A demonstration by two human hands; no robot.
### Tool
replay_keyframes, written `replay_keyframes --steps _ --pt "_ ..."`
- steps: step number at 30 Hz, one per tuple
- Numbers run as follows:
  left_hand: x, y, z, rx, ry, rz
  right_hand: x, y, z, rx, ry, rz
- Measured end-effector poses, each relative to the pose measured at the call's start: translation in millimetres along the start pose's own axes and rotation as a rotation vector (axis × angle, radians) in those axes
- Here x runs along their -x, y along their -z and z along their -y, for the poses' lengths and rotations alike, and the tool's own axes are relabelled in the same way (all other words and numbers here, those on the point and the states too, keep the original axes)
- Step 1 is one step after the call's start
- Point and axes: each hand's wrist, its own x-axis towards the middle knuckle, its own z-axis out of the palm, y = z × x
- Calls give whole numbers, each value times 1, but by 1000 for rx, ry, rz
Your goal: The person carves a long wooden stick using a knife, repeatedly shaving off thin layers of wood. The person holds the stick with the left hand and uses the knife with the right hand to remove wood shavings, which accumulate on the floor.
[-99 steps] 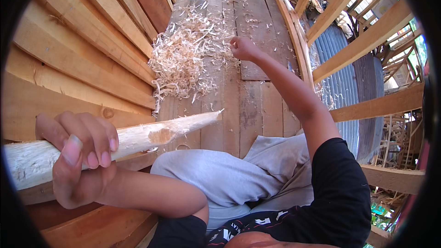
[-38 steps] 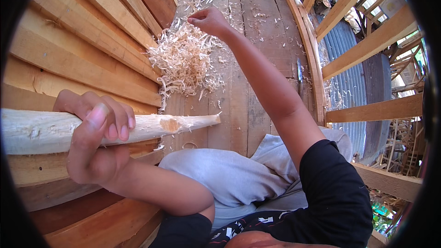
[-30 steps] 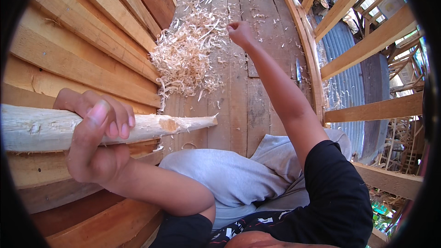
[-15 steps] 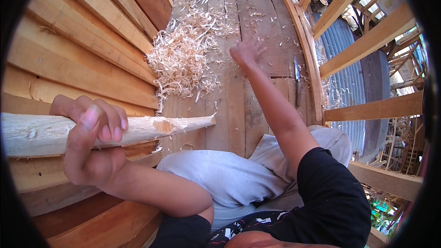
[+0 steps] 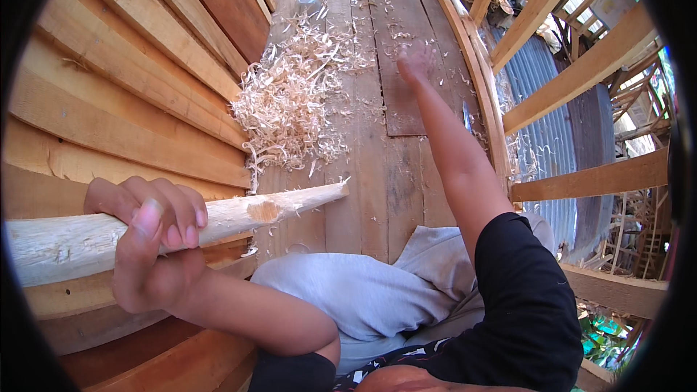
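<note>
My left hand (image 5: pixel 156 229) wraps round a peeled, pale wooden pole (image 5: pixel 65 243). The pole lies across the left side and narrows to a cut tip (image 5: pixel 340 189), with a tan knot near that end. Stretched far forward, my right hand (image 5: pixel 416 63) is over the plank floor (image 5: pixel 363 174), its fingers apart and slightly blurred; nothing shows in it. I cannot tell whether it touches the boards. Beside my right forearm is a knife (image 5: pixel 466 112), its blade partly in view and its handle hidden behind the arm.
Curled wood shavings (image 5: pixel 287 94) are heaped left of centre, against a wooden slat wall (image 5: pixel 131 105). A small clear container (image 5: pixel 308 3) stands beyond them. A wooden railing (image 5: pixel 588 178) runs along the right, with corrugated metal sheet (image 5: pixel 544 149) outside it.
My right hand has moved to the right and a little farther away, and the forearm now covers the knife's handle. The pole and my left hand sit slightly lower and farther right in view.
</note>
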Motion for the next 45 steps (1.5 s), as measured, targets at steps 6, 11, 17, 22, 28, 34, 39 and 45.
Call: replay_keyframes --steps 6,11,17,22,28,34,39,45 --pt "-7 -5 17 15 -28 -10 -60 -11 -33 -54 85 -29" --pt "-11 -3 20 -8 -27 53 -69 -18 -6 -99 190 97" --pt "-16 -12 28 18 11 62 -58 -75 24 -400 301 318" --pt "-16 -17 22 -10 44 98 -5 -78 74 -761 504 578" --pt "-12 -13 22 2 -16 71 -33 -30 29 -624 314 219" --pt "-13 -6 27 37 -13 15 -26 -26 -17 -110 125 -9" --pt "-11 -5 21 27 -10 1 18 -62 55 -841 267 367" --pt "-11 -3 22 38 -8 34 19 -37 83 -425 115 -4"
